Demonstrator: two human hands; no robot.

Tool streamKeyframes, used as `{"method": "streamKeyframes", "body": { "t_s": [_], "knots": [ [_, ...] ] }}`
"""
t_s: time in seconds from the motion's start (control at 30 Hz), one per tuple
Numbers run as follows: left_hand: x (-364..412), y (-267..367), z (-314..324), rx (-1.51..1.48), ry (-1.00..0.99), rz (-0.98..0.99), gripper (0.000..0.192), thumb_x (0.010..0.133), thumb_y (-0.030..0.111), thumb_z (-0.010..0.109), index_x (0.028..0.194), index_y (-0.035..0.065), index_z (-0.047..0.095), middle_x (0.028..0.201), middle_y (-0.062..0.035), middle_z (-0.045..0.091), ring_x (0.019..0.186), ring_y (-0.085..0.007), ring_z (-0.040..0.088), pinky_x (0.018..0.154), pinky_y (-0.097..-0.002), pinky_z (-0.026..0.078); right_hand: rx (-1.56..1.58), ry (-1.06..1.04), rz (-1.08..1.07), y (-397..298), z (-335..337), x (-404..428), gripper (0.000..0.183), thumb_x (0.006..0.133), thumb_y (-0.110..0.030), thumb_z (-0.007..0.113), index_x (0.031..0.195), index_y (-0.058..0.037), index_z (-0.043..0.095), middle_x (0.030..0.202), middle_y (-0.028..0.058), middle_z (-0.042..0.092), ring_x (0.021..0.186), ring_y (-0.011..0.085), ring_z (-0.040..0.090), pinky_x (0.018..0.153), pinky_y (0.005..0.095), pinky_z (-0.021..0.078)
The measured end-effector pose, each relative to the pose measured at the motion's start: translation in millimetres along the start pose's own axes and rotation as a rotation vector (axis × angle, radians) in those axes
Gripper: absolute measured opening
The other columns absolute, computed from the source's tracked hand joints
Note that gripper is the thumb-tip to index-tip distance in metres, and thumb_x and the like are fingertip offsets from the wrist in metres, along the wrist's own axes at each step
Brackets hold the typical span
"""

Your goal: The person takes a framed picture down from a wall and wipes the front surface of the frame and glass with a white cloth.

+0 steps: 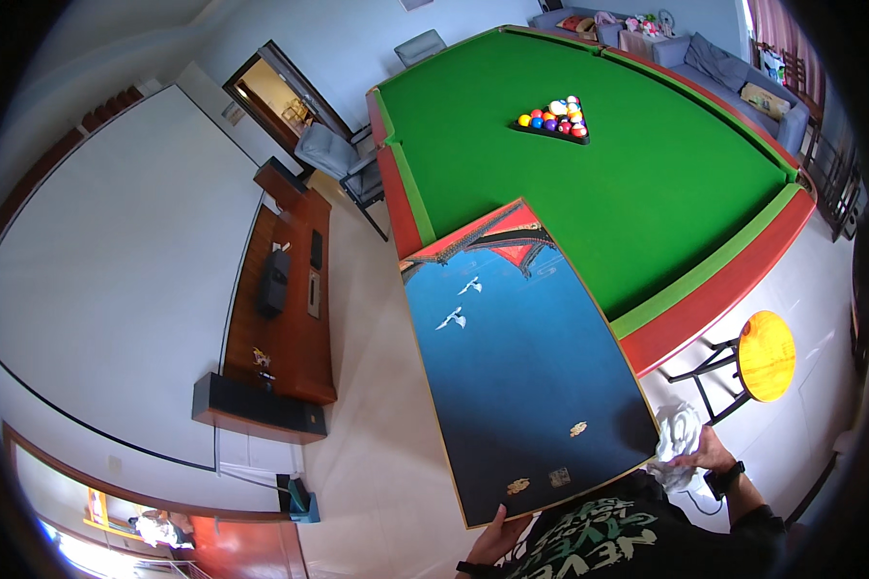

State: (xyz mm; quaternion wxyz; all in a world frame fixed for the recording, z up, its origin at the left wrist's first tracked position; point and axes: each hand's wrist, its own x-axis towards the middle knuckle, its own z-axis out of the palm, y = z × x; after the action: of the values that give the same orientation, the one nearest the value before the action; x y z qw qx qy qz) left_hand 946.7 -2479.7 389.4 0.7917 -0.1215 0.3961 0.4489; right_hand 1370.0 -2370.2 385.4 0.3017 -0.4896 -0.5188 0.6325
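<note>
A framed picture (510, 362) spans the space from my body to the billiard table (659, 239), its far part overlapping the table's rail. It shows blue ground, red and dark eaves at the far end, two white birds and small gold motifs. My left hand (500, 537) grips its near edge, with the thumb on the front and the fingers hidden beneath. In my right hand (708, 454) is a crumpled white cloth (678, 438), held beside the picture's near right corner. Whether the cloth touches the frame, I cannot tell.
Racked billiard balls (556, 119) sit in a black triangle on the green cloth. A round wooden stool (766, 356) stands to the right. Grey chair (340, 163), low wooden cabinet (297, 289) and speaker (261, 409) are at left; a sofa (731, 83) is at far right.
</note>
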Motion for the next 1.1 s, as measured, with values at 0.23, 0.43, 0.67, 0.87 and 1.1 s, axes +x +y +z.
{"method": "streamKeyframes", "body": {
  "t_s": [0.23, 0.43, 0.67, 0.87, 1.1],
  "knots": [
    [24, -10, -37, 0.105, -0.138, 0.249, 0.05, 0.093, 0.04, 0.046, 0.127, 0.0033, 0.044, 0.122, -0.0089, 0.054, 0.109, -0.0202, 0.051, 0.099, -0.0374, 0.039, -0.921, 0.153, -0.194, -18, 53, 19, 0.083, 0.052, -0.035, 0.08, 0.123, -0.0079, 0.047, 0.117, 0.018, 0.05, 0.113, 0.0354, 0.046, 0.095, 0.0446, 0.0403],
    [13, -24, -38, 0.058, -0.088, 0.146, 0.044, 0.095, 0.036, 0.042, 0.122, 0.0014, 0.048, 0.114, -0.0092, 0.058, 0.105, -0.0209, 0.052, 0.099, -0.0372, 0.04, -0.984, 0.306, -0.504, -28, 51, 14, 0.056, 0.061, -0.023, 0.076, 0.11, -0.0033, 0.057, 0.109, 0.0166, 0.059, 0.102, 0.033, 0.055, 0.083, 0.0413, 0.0472],
    [24, -18, -49, -0.081, -0.211, 0.098, 0.041, 0.094, 0.033, 0.046, 0.119, 0.0008, 0.051, 0.115, -0.0111, 0.058, 0.109, -0.0231, 0.052, 0.101, -0.0385, 0.039, -0.323, 0.482, -0.109, 8, 11, 1, 0.05, 0.064, -0.013, 0.07, 0.111, -0.0008, 0.055, 0.098, 0.0124, 0.064, 0.089, 0.0246, 0.061, 0.079, 0.0344, 0.0493],
    [8, -20, -58, -0.054, -0.215, 0.089, 0.041, 0.094, 0.033, 0.045, 0.121, 0.0026, 0.05, 0.116, -0.0103, 0.058, 0.11, -0.0226, 0.051, 0.1, -0.0394, 0.039, 0.514, 0.156, 0.049, 5, -25, 10, 0.044, 0.086, -0.012, 0.052, 0.126, 0.0015, 0.041, 0.109, 0.0116, 0.058, 0.093, 0.0214, 0.061, 0.082, 0.0339, 0.0494],
    [8, -18, -41, -0.092, -0.227, 0.137, 0.039, 0.095, 0.031, 0.044, 0.12, 0.0021, 0.052, 0.113, -0.0103, 0.059, 0.106, -0.0218, 0.054, 0.097, -0.0388, 0.042, -0.295, -0.133, 0.183, -26, -4, 77, 0.048, 0.073, -0.032, 0.075, 0.109, -0.004, 0.059, 0.099, 0.009, 0.064, 0.092, 0.0211, 0.06, 0.08, 0.035, 0.047]
  ]
}}
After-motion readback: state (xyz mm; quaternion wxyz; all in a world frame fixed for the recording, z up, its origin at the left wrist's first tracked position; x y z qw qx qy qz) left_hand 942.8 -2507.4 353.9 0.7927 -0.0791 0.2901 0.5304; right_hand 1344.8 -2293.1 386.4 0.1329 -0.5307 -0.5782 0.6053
